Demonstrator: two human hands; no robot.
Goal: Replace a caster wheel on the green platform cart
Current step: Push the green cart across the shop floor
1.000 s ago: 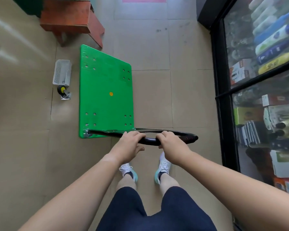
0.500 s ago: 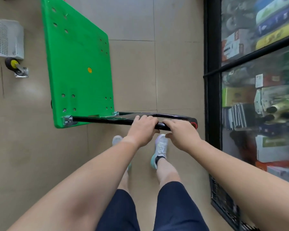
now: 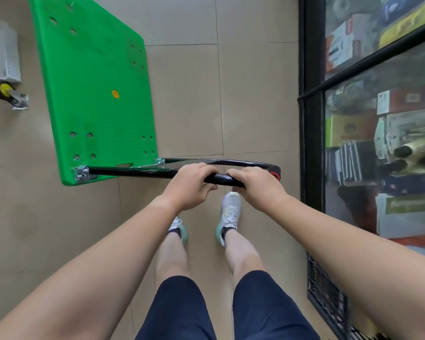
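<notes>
The green platform cart (image 3: 93, 94) stands on the tiled floor ahead of me, deck up, with bolt holes near its corners. Its black handle bar (image 3: 138, 171) runs along the near end. My left hand (image 3: 189, 187) grips the bar from above, and my right hand (image 3: 253, 186) grips it just to the right, close to the red-tipped end. A loose caster wheel (image 3: 9, 95), black with a yellow hub and a metal plate, lies on the floor left of the cart. The cart's own wheels are hidden under the deck.
A white perforated basket (image 3: 0, 54) sits on the floor by the loose caster. A black-framed glass cabinet (image 3: 312, 119) full of boxed goods lines the right side, close to my right arm. A black grate (image 3: 326, 298) lies at its foot. My feet stand just behind the handle.
The cart and the floor items have shifted left and closer in view as I step along with it. Both hands keep their grip on the handle.
</notes>
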